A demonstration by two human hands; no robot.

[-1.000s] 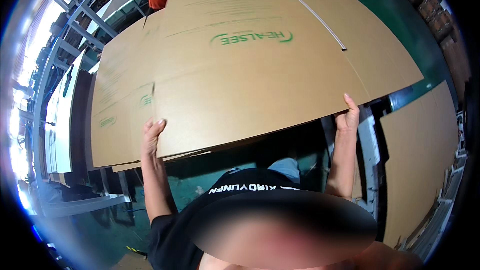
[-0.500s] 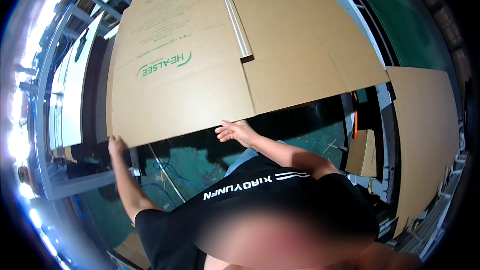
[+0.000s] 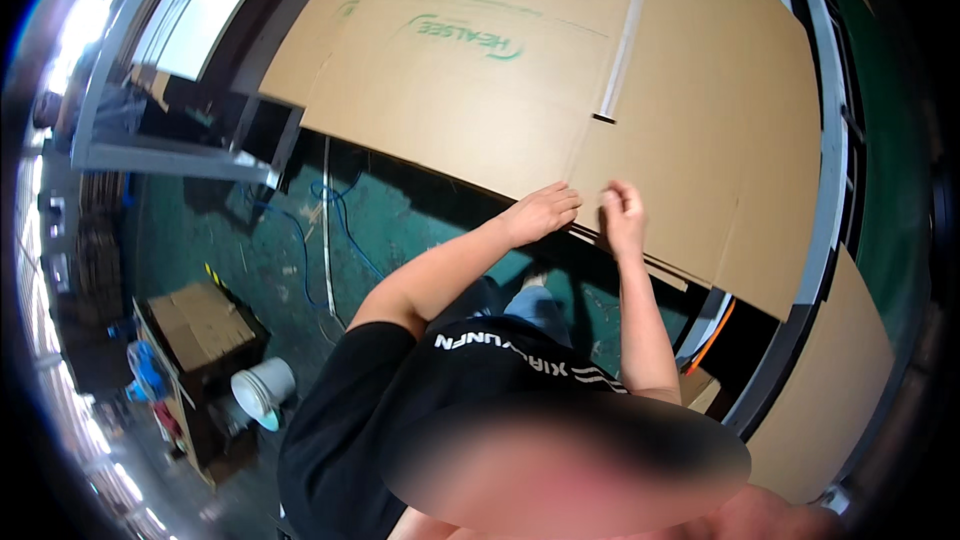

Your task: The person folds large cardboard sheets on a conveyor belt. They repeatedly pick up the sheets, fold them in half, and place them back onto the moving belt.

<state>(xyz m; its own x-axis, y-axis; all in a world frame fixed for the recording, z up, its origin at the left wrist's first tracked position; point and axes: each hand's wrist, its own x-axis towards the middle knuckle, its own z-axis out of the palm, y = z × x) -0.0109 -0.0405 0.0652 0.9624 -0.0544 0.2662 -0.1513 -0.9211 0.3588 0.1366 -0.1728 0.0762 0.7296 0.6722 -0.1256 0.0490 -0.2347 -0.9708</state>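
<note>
Where cardboard (image 3: 560,105) spreads, green lettering (image 3: 466,37) stands upside-down.

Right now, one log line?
left hand: on cardboard, near edge | right hand: same edge, contact unclear | white bucket: lower left

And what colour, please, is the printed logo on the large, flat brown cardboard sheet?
The printed logo on the cardboard sheet is green, seen in the head view.

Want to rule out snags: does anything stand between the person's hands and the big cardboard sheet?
Nothing visible does. The left hand is at the near edge of the cardboard sheet, and the right hand is beside it at that edge. The white strip lies farther in, beyond both hands.
</note>
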